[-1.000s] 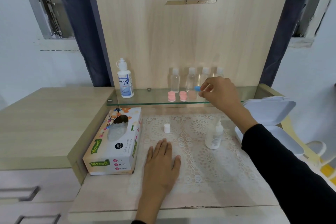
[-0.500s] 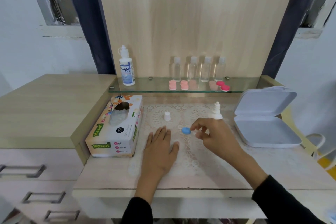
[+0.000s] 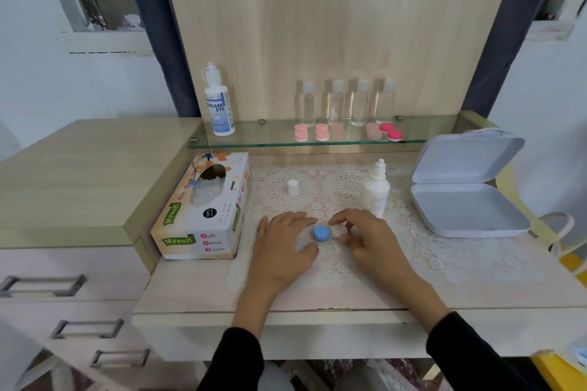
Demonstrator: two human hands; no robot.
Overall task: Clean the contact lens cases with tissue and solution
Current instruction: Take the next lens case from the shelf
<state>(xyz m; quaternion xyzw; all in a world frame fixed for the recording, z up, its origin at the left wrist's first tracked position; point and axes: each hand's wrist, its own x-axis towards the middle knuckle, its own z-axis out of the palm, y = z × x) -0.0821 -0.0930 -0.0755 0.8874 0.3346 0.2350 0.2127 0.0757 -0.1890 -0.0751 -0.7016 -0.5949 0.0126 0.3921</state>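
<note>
Since half a second ago the right hand [image 3: 371, 241] has lowered the blue lens case [image 3: 320, 233] onto the mat [image 3: 419, 251], fingers pinching it, just beside the flat, straight-fingered left hand [image 3: 282, 246].

The only camera sat on the person's head, close above the near edge of the table [image 3: 476, 289], and looked forward and down toward the far glass shelf [image 3: 273, 134] and wooden back panel [image 3: 317, 25].

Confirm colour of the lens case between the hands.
Blue. The lens case sits between the left hand and right hand; head view shows it best.
</note>
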